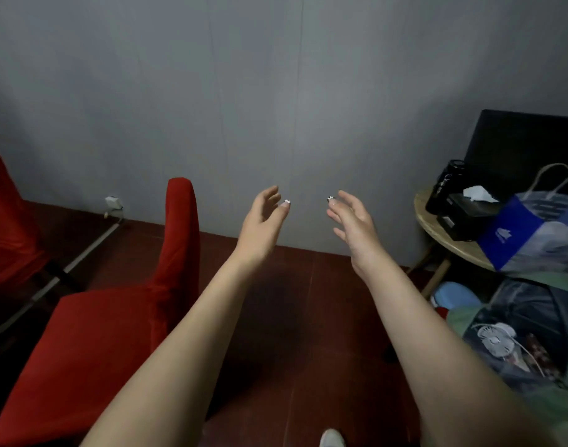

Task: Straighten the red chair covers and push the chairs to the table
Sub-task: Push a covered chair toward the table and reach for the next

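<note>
A chair in a red cover [92, 343] stands at the lower left, its seat toward me and its backrest upright on its right side. A second red-covered chair [8, 221] shows partly at the left edge. My left hand [263, 221] and my right hand [353, 224] are stretched out in front of me in the air, palms facing each other, fingers relaxed, holding nothing. Both hands are to the right of the near chair's backrest and touch neither chair.
A grey wall [276, 91] faces me above a dark red floor [292, 333]. At the right stands a small round wooden table [450, 240] with a black screen [521, 146], a tissue box and a blue bag [531, 233]. Bags and a small white fan [495, 340] lie below it.
</note>
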The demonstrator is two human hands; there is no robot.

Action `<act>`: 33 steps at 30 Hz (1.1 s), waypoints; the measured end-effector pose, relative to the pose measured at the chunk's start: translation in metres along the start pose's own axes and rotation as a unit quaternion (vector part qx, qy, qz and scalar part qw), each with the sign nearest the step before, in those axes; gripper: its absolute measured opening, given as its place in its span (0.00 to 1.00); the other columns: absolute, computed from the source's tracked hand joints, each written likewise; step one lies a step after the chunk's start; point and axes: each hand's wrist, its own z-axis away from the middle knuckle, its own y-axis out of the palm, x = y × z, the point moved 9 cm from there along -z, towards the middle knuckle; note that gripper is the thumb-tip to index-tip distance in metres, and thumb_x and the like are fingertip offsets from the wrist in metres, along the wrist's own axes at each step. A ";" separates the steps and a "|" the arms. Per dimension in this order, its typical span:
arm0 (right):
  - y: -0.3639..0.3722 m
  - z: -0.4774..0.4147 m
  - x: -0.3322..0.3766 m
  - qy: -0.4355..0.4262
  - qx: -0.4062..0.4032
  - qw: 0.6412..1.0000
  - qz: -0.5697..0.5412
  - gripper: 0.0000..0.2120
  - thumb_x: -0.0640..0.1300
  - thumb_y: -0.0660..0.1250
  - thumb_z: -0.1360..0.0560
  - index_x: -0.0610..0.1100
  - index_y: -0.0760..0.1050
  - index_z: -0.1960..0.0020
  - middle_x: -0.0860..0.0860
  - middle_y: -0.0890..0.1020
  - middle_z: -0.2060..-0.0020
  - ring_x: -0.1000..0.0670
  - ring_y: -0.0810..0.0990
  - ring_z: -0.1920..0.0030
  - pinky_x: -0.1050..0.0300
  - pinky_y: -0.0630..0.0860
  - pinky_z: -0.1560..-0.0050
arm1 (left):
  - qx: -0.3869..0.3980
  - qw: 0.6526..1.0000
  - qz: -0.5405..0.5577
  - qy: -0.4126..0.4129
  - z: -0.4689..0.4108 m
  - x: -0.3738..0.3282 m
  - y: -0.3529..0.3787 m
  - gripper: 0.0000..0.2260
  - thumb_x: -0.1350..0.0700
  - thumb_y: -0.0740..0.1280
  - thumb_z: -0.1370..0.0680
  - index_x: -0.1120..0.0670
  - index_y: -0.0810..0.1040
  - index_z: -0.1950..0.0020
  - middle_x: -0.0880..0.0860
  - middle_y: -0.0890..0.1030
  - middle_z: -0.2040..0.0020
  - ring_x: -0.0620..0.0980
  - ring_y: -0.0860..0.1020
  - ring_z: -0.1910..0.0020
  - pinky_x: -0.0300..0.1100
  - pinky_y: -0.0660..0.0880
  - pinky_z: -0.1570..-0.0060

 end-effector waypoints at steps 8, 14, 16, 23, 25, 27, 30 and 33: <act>0.016 -0.097 -0.017 0.010 0.080 0.997 -0.004 0.22 0.46 0.64 0.23 0.45 0.65 0.30 0.49 0.73 0.34 0.52 0.72 0.35 0.56 0.65 0.33 | -0.078 0.997 -0.028 -0.003 -0.069 0.019 0.006 0.18 0.56 0.61 0.19 0.53 0.66 0.30 0.51 0.71 0.32 0.43 0.70 0.36 0.39 0.67 0.39; 0.024 -0.176 -0.024 0.030 0.154 0.988 -0.009 0.23 0.46 0.64 0.23 0.45 0.65 0.30 0.48 0.73 0.34 0.52 0.73 0.35 0.56 0.65 0.36 | -0.164 0.986 -0.029 -0.024 -0.115 0.034 0.022 0.19 0.56 0.61 0.20 0.52 0.66 0.29 0.51 0.72 0.32 0.41 0.71 0.38 0.38 0.67 0.39; 0.035 -0.197 -0.026 0.036 0.181 0.983 -0.013 0.23 0.47 0.64 0.23 0.45 0.65 0.30 0.49 0.73 0.35 0.52 0.73 0.35 0.57 0.65 0.36 | -0.195 0.980 -0.033 -0.024 -0.126 0.038 0.024 0.19 0.56 0.62 0.20 0.53 0.66 0.29 0.51 0.72 0.33 0.41 0.71 0.39 0.38 0.68 0.39; 0.071 -0.228 -0.048 0.073 0.252 0.965 -0.020 0.22 0.48 0.65 0.23 0.46 0.66 0.31 0.49 0.74 0.35 0.52 0.74 0.36 0.57 0.66 0.37 | -0.282 0.958 -0.036 -0.043 -0.142 0.050 0.008 0.21 0.58 0.62 0.20 0.54 0.64 0.28 0.54 0.72 0.32 0.47 0.71 0.35 0.44 0.69 0.35; 0.084 -0.236 -0.050 0.078 0.267 0.960 -0.017 0.22 0.48 0.65 0.23 0.46 0.67 0.32 0.49 0.74 0.35 0.52 0.74 0.36 0.56 0.66 0.35 | -0.297 0.953 -0.041 -0.041 -0.147 0.051 -0.001 0.22 0.58 0.61 0.20 0.53 0.63 0.27 0.54 0.72 0.33 0.46 0.71 0.35 0.38 0.70 0.39; 0.101 -0.244 -0.053 0.080 0.287 0.954 -0.010 0.22 0.47 0.65 0.23 0.45 0.66 0.31 0.49 0.74 0.35 0.52 0.74 0.36 0.56 0.66 0.36 | -0.311 0.949 -0.048 -0.038 -0.155 0.054 -0.013 0.21 0.58 0.61 0.20 0.54 0.63 0.27 0.53 0.72 0.34 0.44 0.72 0.38 0.30 0.71 0.46; 0.134 -0.254 -0.058 0.077 0.321 0.944 -0.003 0.22 0.46 0.65 0.23 0.45 0.66 0.30 0.50 0.74 0.37 0.52 0.74 0.36 0.59 0.66 0.40 | -0.339 0.939 -0.043 -0.032 -0.164 0.061 -0.036 0.20 0.59 0.61 0.20 0.54 0.64 0.28 0.49 0.73 0.38 0.37 0.74 0.45 0.23 0.71 0.54; 0.173 -0.267 -0.065 0.081 0.350 0.933 0.006 0.22 0.46 0.65 0.23 0.45 0.66 0.31 0.50 0.75 0.38 0.53 0.74 0.37 0.60 0.67 0.40 | -0.373 0.927 -0.032 -0.036 -0.173 0.072 -0.066 0.19 0.58 0.61 0.20 0.52 0.65 0.29 0.49 0.73 0.37 0.39 0.72 0.42 0.27 0.72 0.52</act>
